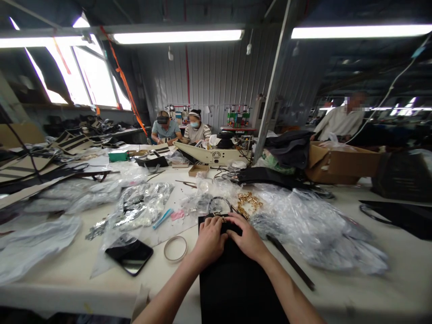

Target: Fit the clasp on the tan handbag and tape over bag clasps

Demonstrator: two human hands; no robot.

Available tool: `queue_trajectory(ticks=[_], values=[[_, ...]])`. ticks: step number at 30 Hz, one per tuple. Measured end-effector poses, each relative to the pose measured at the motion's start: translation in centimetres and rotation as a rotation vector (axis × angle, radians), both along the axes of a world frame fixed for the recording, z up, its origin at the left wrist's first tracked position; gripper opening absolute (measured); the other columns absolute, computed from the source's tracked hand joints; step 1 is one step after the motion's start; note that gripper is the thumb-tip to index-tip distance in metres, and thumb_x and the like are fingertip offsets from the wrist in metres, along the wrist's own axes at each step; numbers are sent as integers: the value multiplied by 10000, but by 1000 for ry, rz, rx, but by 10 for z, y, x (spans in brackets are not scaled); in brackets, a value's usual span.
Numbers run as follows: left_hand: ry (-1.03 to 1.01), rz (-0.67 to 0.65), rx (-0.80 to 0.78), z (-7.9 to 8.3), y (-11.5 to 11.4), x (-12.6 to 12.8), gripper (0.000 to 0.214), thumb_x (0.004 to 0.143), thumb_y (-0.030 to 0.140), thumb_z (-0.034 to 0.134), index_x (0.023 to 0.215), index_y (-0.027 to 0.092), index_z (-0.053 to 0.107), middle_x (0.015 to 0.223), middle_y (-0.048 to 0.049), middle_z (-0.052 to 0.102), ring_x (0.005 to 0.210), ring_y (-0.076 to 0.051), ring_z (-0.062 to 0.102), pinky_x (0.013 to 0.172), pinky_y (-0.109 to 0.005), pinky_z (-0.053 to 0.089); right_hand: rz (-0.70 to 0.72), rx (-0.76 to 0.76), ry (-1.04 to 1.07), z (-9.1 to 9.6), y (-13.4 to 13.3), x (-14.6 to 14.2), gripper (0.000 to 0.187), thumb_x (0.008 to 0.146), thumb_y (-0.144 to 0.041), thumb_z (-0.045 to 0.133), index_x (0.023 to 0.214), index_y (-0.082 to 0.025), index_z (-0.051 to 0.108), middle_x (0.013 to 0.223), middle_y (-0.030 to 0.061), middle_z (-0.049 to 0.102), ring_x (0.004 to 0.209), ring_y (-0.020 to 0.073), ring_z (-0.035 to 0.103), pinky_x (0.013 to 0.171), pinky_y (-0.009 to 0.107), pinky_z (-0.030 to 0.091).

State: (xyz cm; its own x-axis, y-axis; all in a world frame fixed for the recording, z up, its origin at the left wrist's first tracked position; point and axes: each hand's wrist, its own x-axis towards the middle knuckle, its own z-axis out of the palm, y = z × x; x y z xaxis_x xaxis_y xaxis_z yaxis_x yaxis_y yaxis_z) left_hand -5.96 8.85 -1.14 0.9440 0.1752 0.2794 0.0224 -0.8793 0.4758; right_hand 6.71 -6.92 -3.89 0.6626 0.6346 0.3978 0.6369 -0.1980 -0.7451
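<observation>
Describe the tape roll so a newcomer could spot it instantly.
On the pale worktable, start at the long black panel under the left hand and right hand. Left of that panel in the picture, between it and the black phone, lies the tape roll. It is a slim beige ring with an open centre, whereas the phone is a solid rectangle.

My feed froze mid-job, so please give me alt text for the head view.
Left hand and right hand are on the far end of a black panel, by a small gold fitting. A tape roll lies left of them, a black strip and plastic bags right, gold parts beyond. Two people are across the table.
</observation>
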Motion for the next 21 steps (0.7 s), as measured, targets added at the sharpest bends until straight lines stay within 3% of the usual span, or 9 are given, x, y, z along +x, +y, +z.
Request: queue_trajectory(ticks=[8,21], values=[[-37,3,37,-5,-3,-5,435,1096,352,519,1497,194,581,1604,-142,575,1460,-353,482,1240,-526,414,1,-3,-21,-1,-2,0,428,922,-277,695,1345,-285,763,1533,67,651,1176,255,715,1141,441,575],[-70,-22,83,2,0,-10,440,1082,366,589,1465,158,651,1448,-145,681,1294,-368,567,1150,-516,485,45,-60,-60,3,6,5,462,925,-289,661,1381,-259,733,1485,76,674,1175,260,701,1117,443,588]])
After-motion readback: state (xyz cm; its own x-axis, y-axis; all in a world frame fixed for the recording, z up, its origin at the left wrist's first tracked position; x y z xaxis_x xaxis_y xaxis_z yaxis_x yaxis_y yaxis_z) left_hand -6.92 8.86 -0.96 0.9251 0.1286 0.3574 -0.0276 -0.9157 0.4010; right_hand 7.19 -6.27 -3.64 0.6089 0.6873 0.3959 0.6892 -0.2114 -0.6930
